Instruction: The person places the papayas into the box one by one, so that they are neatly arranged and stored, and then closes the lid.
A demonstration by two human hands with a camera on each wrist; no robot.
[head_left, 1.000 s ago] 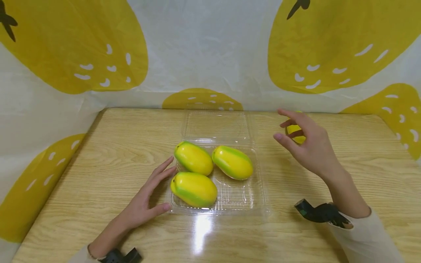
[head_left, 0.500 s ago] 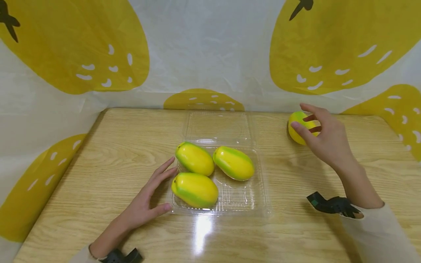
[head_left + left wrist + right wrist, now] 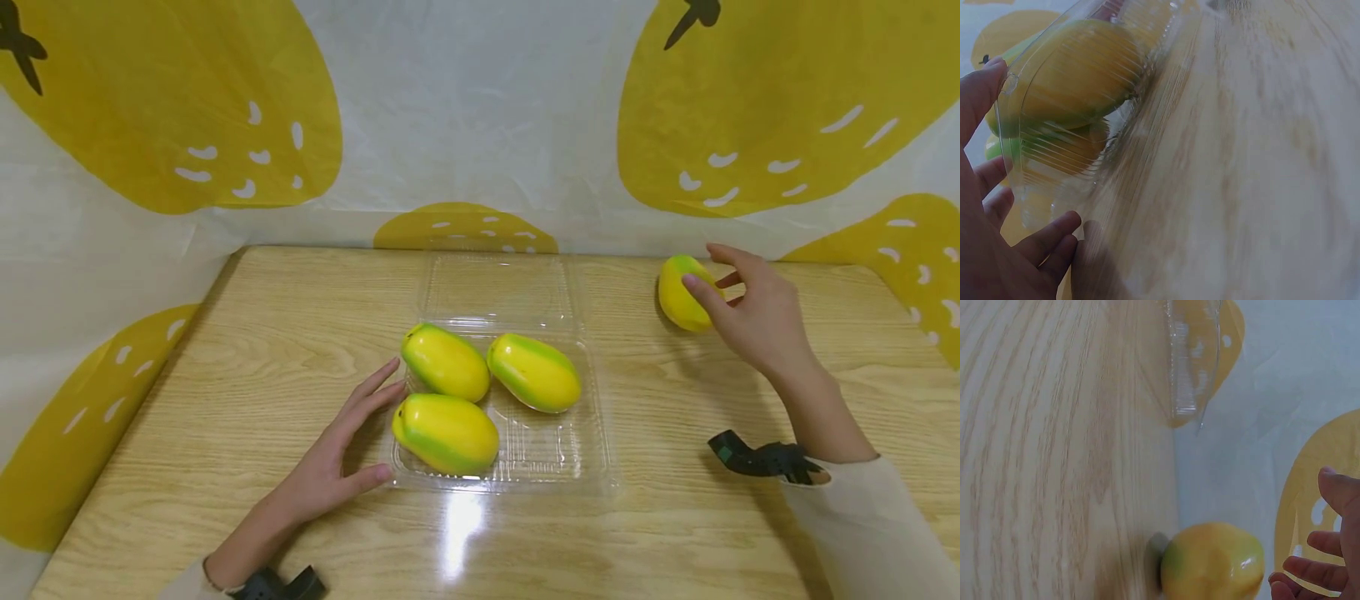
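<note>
A clear plastic clamshell box (image 3: 551, 454) lies with its lid folded back, holding three yellow-green mango-like fruits: one at the near left (image 3: 446, 435), one at the far left (image 3: 446, 362) and one on the right (image 3: 535, 372). My left hand (image 3: 326, 458) rests at the box's left edge, fingers extended and thumb at the near corner. At the table's far right, another yellow-green fruit (image 3: 681, 296) sits on the wood. My right hand (image 3: 761, 321) hovers just right of it, thumb overlapping it in the head view. In the right wrist view, a gap separates fingers (image 3: 1316, 573) and fruit (image 3: 1213, 562).
The transparent lid (image 3: 498, 287) extends towards the back edge of the wooden table (image 3: 315, 317). Behind the table hangs a white cloth (image 3: 480, 108) printed with large yellow fruit shapes. Black camera mounts sit on both wrists, the right one (image 3: 761, 458) above the table.
My right hand has moved right, from in front of the lone fruit to its right side, uncovering more of it. The left hand and the box have stayed in place.
</note>
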